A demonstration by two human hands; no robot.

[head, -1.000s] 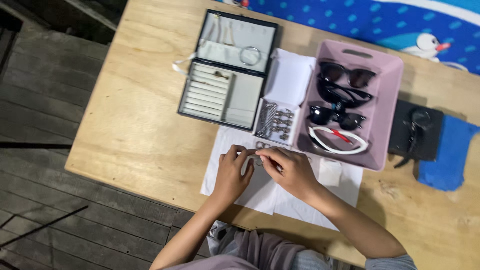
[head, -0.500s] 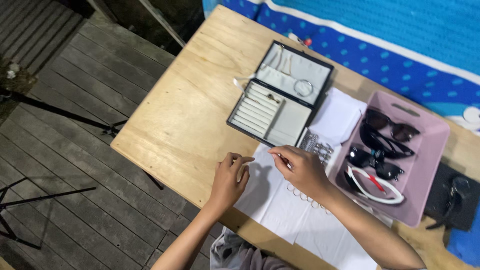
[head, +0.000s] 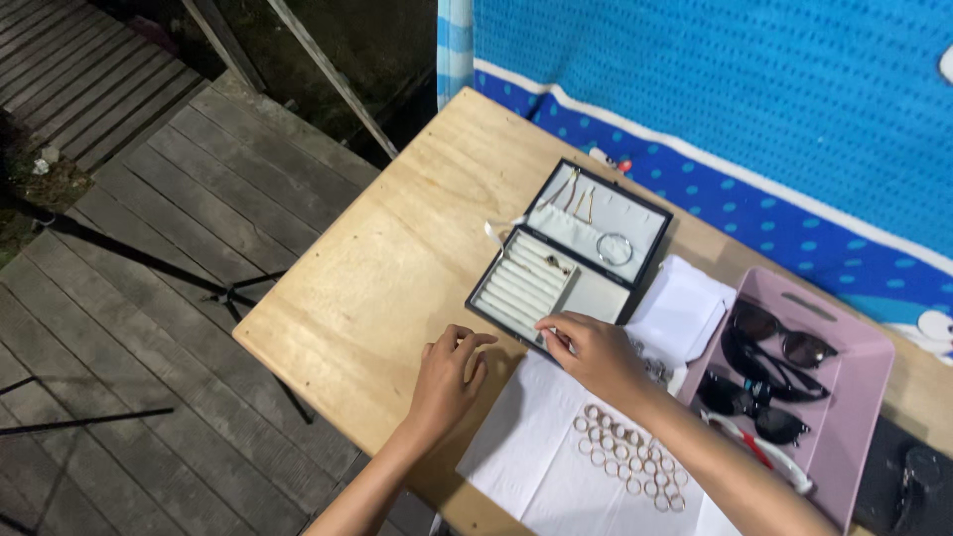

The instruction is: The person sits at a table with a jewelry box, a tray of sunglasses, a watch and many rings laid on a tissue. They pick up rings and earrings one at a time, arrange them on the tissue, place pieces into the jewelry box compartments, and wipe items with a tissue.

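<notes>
Your hands rest at the near edge of the open black jewellery box (head: 571,260) on the pale wooden table (head: 397,268).

Your right hand (head: 594,354) sits at the box's near corner with fingertips pinched together; whether it grips something there you cannot tell from this view. Your left hand (head: 447,377) lies released, fingers loosely curled on the wood beside the white paper sheet (head: 536,467). Small metal rings (head: 627,459) lie in rows on that sheet, just below your right wrist. Dark sunglasses (head: 779,342) fill the pink plastic tray (head: 854,397) to your right.
</notes>
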